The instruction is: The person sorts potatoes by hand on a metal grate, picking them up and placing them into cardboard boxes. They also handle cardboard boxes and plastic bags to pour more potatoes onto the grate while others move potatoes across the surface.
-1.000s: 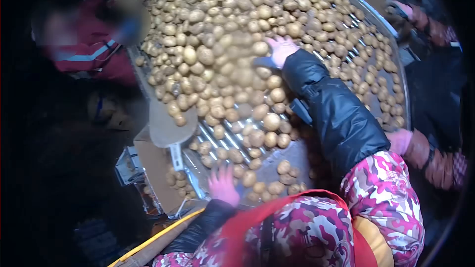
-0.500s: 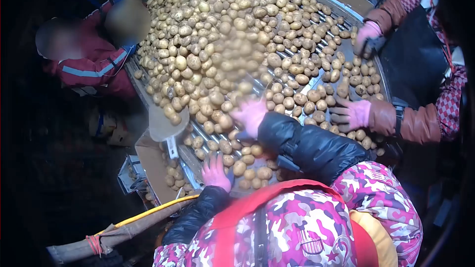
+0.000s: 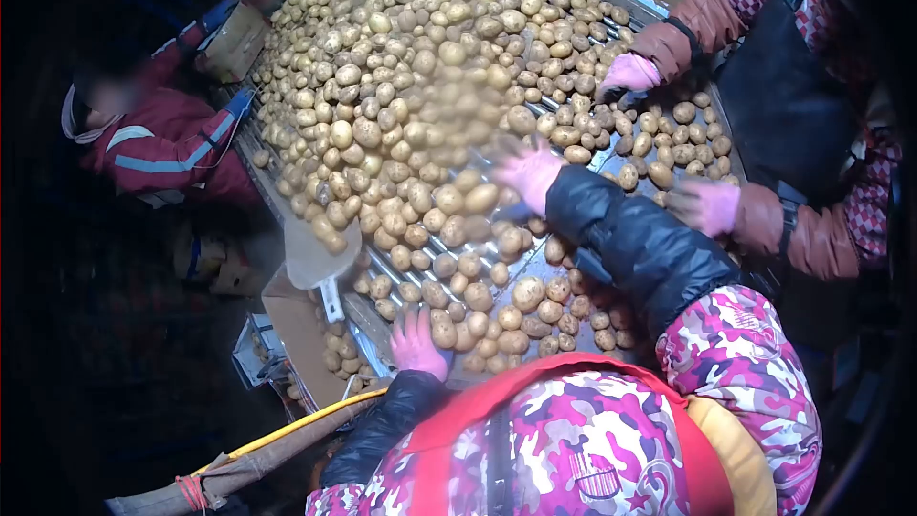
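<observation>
Potatoes (image 3: 382, 115) cover the sorting table in a deep heap. My left hand (image 3: 418, 346), in a pink glove, lies at the table's near edge with its fingers stretched out, against a few potatoes. Farther in, my right hand (image 3: 528, 177), also gloved in pink, reaches over the near side of the heap. Its fingers are spread and slightly blurred, close to or touching potatoes. Neither hand grips anything that I can see. Metal rollers (image 3: 444, 253) show between the potatoes in front of my hands.
A white scoop (image 3: 323, 253) rests at the left edge above a cardboard box (image 3: 291, 320) holding potatoes. At right, a co-worker's two gloved hands (image 3: 630, 75) are among potatoes. A person in a red jacket (image 3: 181, 139) stands at left beside another box (image 3: 234, 43). A yellow-edged rail (image 3: 277, 435) runs near-left.
My right hand has moved away from me and to the right; more potatoes lie before my body. My left hand has barely moved. The co-worker's upper hand has shifted left.
</observation>
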`<state>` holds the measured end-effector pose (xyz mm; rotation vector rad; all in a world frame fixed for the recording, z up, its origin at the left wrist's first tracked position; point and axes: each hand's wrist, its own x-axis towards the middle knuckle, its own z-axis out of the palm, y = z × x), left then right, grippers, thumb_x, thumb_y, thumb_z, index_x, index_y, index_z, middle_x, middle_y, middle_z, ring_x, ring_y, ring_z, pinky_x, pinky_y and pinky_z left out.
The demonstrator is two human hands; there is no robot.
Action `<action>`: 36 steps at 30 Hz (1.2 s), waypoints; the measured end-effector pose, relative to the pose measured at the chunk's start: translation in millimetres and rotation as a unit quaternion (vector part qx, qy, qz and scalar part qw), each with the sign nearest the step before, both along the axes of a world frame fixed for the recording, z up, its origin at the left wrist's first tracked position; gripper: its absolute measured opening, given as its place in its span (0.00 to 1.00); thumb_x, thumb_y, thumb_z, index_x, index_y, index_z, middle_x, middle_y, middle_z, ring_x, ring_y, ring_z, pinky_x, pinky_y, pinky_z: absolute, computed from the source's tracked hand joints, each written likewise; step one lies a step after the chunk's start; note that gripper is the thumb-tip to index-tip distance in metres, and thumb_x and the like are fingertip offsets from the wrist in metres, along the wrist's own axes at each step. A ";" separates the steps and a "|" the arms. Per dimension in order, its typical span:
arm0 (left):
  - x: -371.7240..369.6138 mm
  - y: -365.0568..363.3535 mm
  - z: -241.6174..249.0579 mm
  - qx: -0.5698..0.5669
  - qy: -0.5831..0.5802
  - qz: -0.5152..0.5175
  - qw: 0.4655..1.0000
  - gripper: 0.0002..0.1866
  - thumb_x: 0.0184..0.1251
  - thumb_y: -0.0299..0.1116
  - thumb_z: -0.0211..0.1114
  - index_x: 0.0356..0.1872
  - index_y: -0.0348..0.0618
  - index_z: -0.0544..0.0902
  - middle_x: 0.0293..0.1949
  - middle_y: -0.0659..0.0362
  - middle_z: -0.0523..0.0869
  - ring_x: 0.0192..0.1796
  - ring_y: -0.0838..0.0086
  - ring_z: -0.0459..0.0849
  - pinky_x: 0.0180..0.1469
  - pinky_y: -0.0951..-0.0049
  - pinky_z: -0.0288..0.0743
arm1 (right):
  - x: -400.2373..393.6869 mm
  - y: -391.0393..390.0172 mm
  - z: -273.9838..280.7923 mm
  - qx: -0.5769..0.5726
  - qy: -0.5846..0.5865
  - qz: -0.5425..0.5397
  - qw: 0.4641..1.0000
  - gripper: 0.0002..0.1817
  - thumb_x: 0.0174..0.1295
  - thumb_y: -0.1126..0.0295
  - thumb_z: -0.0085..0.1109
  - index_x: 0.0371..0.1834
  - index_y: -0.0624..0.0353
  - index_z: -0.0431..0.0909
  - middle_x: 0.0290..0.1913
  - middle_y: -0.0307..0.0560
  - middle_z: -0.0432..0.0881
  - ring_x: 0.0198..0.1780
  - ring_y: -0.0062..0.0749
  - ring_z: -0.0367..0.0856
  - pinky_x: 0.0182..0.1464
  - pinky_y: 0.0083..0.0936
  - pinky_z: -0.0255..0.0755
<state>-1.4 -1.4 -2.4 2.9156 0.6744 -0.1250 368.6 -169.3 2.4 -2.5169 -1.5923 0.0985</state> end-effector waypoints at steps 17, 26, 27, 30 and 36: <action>-3.0 3.6 -6.9 0.019 0.008 0.000 1.000 0.45 0.56 0.38 0.72 0.80 0.51 0.69 0.80 0.51 0.67 0.80 0.47 0.62 0.82 0.45 0.55 | 11.4 -81.5 -44.1 0.097 0.046 -0.257 0.961 0.38 0.75 0.48 0.57 0.83 0.51 0.64 0.85 0.68 0.55 0.86 0.70 0.47 0.83 0.55 0.56; -5.5 3.1 -12.1 0.016 -0.003 0.006 1.000 0.49 0.52 0.39 0.77 0.80 0.52 0.67 0.81 0.53 0.65 0.81 0.47 0.61 0.81 0.43 0.55 | -113.0 -101.9 -14.6 -0.035 0.059 -0.202 0.977 0.49 0.68 0.37 0.58 0.86 0.53 0.58 0.85 0.64 0.57 0.85 0.70 0.51 0.81 0.75 0.44; -6.4 3.8 -13.0 0.018 -0.003 0.004 1.000 0.49 0.52 0.39 0.77 0.80 0.52 0.68 0.81 0.53 0.65 0.81 0.47 0.61 0.81 0.43 0.55 | -121.5 -99.9 -14.4 -0.050 0.076 -0.162 0.983 0.46 0.68 0.38 0.60 0.82 0.56 0.63 0.83 0.66 0.59 0.84 0.70 0.54 0.81 0.73 0.47; -5.6 2.9 -11.4 0.016 -0.021 -0.002 1.000 0.48 0.51 0.39 0.77 0.79 0.50 0.69 0.80 0.53 0.67 0.80 0.48 0.62 0.81 0.45 0.56 | -123.0 -88.0 35.9 -0.035 0.148 -0.025 0.988 0.31 0.67 0.43 0.63 0.64 0.54 0.80 0.71 0.67 0.72 0.78 0.69 0.64 0.76 0.69 0.60; -3.0 1.9 -1.3 0.005 -0.003 0.007 1.000 0.47 0.51 0.38 0.77 0.77 0.50 0.71 0.78 0.53 0.69 0.81 0.49 0.62 0.80 0.45 0.57 | -7.5 2.8 52.1 0.054 0.122 -0.134 0.982 0.12 0.71 0.61 0.57 0.49 0.53 0.85 0.47 0.57 0.89 0.51 0.55 0.89 0.56 0.50 0.80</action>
